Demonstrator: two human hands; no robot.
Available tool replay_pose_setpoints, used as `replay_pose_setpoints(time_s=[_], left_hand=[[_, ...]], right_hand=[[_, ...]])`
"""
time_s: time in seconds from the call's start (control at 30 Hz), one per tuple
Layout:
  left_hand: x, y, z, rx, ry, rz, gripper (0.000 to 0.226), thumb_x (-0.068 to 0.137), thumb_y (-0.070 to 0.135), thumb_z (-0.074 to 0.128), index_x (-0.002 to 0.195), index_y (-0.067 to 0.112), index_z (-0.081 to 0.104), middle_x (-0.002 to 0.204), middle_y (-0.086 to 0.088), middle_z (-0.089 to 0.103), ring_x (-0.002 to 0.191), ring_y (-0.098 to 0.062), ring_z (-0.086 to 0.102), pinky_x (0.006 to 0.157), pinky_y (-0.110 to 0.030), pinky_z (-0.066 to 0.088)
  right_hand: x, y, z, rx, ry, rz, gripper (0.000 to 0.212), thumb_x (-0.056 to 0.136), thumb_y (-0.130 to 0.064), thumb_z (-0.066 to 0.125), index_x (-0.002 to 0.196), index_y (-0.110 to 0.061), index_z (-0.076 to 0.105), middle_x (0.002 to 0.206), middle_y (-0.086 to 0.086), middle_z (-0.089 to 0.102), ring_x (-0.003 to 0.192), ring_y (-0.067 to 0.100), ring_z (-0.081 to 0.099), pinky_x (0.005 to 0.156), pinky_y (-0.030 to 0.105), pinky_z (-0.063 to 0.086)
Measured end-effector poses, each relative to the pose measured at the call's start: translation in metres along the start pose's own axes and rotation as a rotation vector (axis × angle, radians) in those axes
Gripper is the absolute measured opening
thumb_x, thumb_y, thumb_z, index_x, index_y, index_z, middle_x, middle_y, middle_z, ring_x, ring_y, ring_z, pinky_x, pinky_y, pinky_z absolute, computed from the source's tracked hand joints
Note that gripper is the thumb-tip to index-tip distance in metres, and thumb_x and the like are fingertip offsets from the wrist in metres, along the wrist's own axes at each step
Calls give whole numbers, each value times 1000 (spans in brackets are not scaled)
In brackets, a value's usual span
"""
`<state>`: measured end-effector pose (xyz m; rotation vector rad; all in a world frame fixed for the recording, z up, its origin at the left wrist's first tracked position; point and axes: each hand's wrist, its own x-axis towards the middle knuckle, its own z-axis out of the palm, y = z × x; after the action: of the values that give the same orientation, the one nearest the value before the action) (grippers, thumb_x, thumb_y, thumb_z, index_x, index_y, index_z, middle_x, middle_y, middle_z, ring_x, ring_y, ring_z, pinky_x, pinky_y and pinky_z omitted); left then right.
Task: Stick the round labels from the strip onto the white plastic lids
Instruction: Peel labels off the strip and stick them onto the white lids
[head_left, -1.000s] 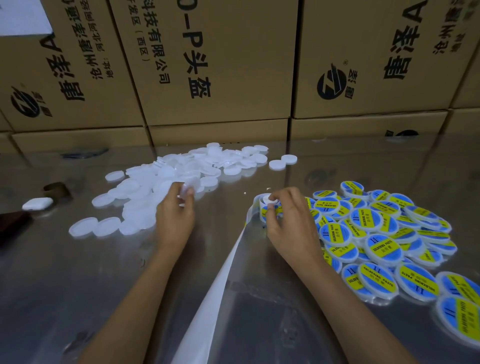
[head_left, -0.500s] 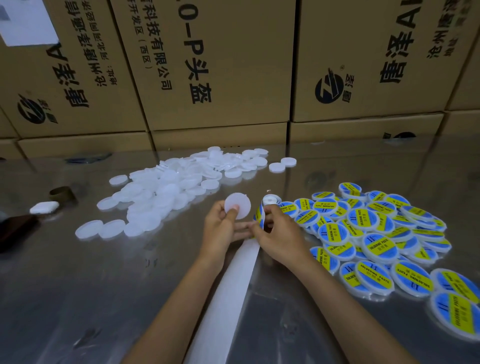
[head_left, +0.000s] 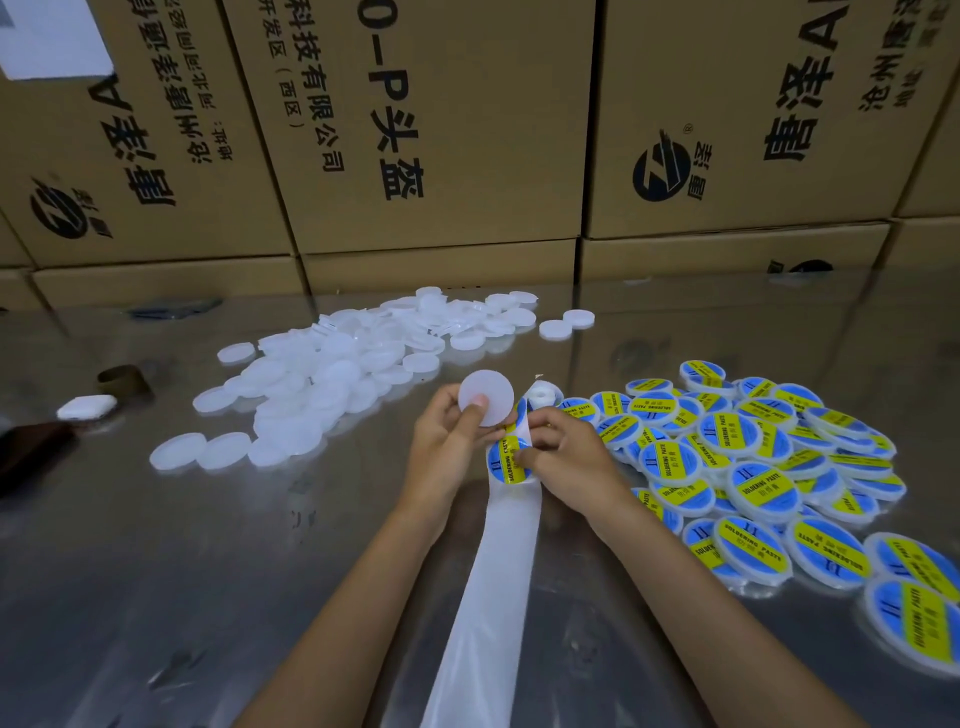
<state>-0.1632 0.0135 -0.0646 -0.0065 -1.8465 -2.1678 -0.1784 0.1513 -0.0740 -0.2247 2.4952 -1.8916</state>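
Note:
My left hand (head_left: 447, 441) holds a plain white plastic lid (head_left: 488, 397) upright, thumb pressed on its face. Just right of it, my right hand (head_left: 566, 457) pinches a round blue and yellow label (head_left: 506, 460) at the top of the white backing strip (head_left: 493, 582). The strip runs down between my forearms toward the near edge. A small label roll (head_left: 540, 396) stands behind my right hand. A heap of bare white lids (head_left: 337, 374) lies at the centre left. Labelled lids (head_left: 753, 467) are spread out on the right.
The work surface is a shiny metal table (head_left: 208, 571). Stacked cardboard boxes (head_left: 441, 130) wall off the far side. At the far left lie a small white case (head_left: 85, 407), a brown tape ring (head_left: 122, 382) and a dark object (head_left: 31, 452).
My left hand picked a lid from the white heap and brought it beside the strip. My right hand drew the strip up, and a label now shows flat under its fingers.

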Motion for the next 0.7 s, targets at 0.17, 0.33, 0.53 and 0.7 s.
replay_pose_setpoints(time_s=[0.17, 0.33, 0.53, 0.7], left_hand=[[1, -1, -4, 4, -21, -25, 15, 104, 14, 51, 114, 10, 61, 112, -9, 74, 94, -24, 76, 85, -32, 59], [2, -1, -8, -87, -77, -136, 18, 106, 17, 46, 119, 10, 56, 114, -19, 72, 100, -28, 74, 93, -45, 56], [2, 3, -12, -210, -120, -270, 18, 109, 22, 40, 119, 13, 51, 116, -21, 71, 106, -37, 71, 77, -48, 59], [3, 3, -12, -297, -126, -272, 21, 110, 16, 36, 123, 7, 48, 106, -23, 74, 109, -27, 71, 89, -40, 58]], right_hand=[[-4, -3, -1, -63, 12, -28, 24, 83, 4, 62, 97, -14, 54, 79, 9, 72, 78, 35, 61, 76, 41, 54], [-13, -7, -2, -192, 15, -234, 44, 83, 3, 58, 107, -33, 51, 70, -1, 68, 57, 8, 52, 63, 23, 44], [-15, -9, -4, -296, 61, -281, 31, 84, 0, 61, 101, -25, 65, 60, -22, 60, 68, 8, 57, 63, 16, 43], [-14, -10, -4, -385, 122, -286, 20, 84, -9, 67, 100, -21, 69, 76, -6, 63, 77, 14, 61, 75, 32, 52]])
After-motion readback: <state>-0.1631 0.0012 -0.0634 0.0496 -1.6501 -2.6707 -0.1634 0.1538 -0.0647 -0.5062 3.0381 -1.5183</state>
